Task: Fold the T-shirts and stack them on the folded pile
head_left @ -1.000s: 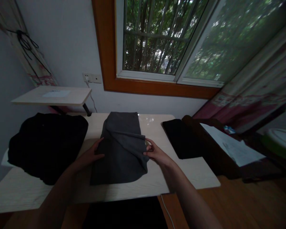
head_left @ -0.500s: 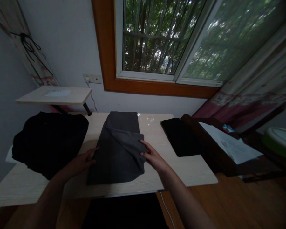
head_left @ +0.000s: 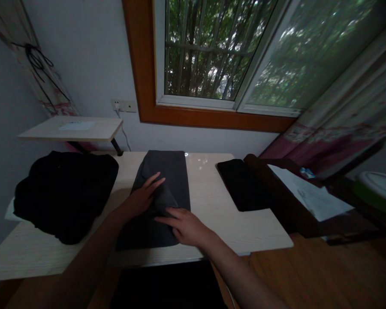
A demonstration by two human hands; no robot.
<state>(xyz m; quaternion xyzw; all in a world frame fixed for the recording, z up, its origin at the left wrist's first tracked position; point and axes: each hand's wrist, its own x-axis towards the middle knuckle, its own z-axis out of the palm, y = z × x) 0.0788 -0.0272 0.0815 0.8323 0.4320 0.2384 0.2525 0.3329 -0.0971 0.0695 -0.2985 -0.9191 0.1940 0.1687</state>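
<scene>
A dark grey folded garment (head_left: 175, 169) lies on the pale table, with a narrow flap turned in across its middle; its exact kind cannot be made out. My left hand (head_left: 142, 198) rests on the garment's left half, fingers stretched out and apart over the fold. From the right, my right hand (head_left: 188, 226) reaches over the lower part of the cloth. Its fingers point left and lie over the flap's lower end, with the thumb tucked beneath. Part of the flap is hidden under both hands.
A heap of black clothing (head_left: 66, 193) sits on the left of the table (head_left: 209, 240), in front of a small raised shelf (head_left: 99, 128). On the right lies a flat black folded cloth (head_left: 244, 186). Beyond it are papers (head_left: 309, 195) on dark furniture, near a green-and-white round object (head_left: 379, 189).
The garment's right side has been turned leftward, so its flap now lies across the middle. My left hand has moved right onto the cloth; my right hand has shifted left and nearer me.
</scene>
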